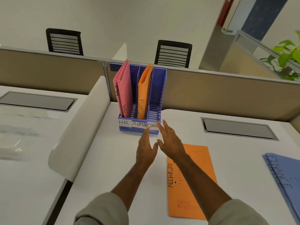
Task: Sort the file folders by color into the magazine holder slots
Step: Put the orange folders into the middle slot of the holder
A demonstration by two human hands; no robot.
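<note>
**Next: the orange folder**

Both my hands, left (146,149) and right (170,143), hover empty with fingers released before the holder (159,95). I should pinch the orange folder (194,184) lying on the desk (105,168), then stand it in the ADMIN slot beside its twin (143,95).

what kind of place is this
Most likely an open-plan office. Low cubicle partitions divide white desks, mesh-backed office chairs stand behind them, and a blue magazine holder labelled HR, ADMIN and FINANCE holds pink and orange file folders.
</note>
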